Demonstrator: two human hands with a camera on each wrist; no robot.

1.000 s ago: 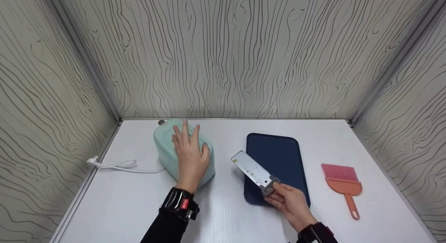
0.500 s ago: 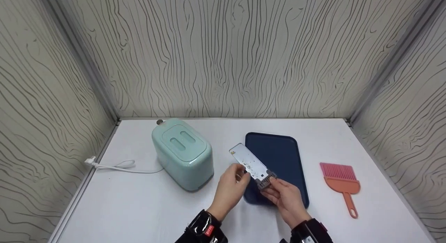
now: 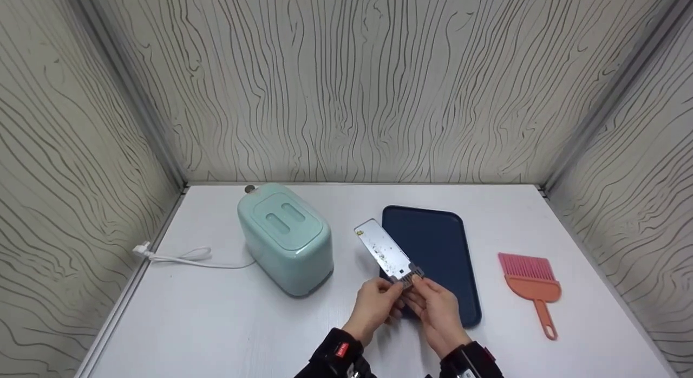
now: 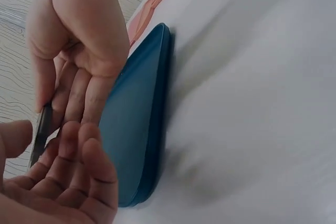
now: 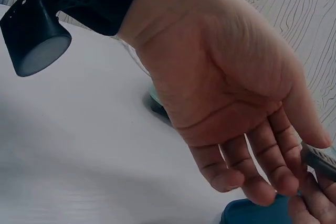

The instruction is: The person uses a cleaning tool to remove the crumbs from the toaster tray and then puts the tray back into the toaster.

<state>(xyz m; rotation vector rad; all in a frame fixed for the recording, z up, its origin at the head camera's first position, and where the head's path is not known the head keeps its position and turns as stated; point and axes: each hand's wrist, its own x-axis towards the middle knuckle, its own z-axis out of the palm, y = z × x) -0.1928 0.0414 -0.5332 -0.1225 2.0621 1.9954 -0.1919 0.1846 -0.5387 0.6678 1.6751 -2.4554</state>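
A flat metal crumb tray with a grey slotted plastic end is held tilted over the left edge of a dark blue tray. Crumbs dot its shiny surface. My right hand pinches the grey end from the right, thumb on top. On the other side of that end, my left hand grips it between thumb and fingers. In the left wrist view only the thin edge of the crumb tray shows between the hands. The right wrist view shows its grey end under my left thumb.
To the left stands a mint-green toaster with a lid over its top. Its white cord runs to a plug at the table's left edge. A pink and orange brush lies to the right. Patterned walls enclose the table.
My left hand has left the toaster's lid and come right to the crumb tray, now gripping its grey end. The crumb tray has shifted slightly up and left and turned a little.
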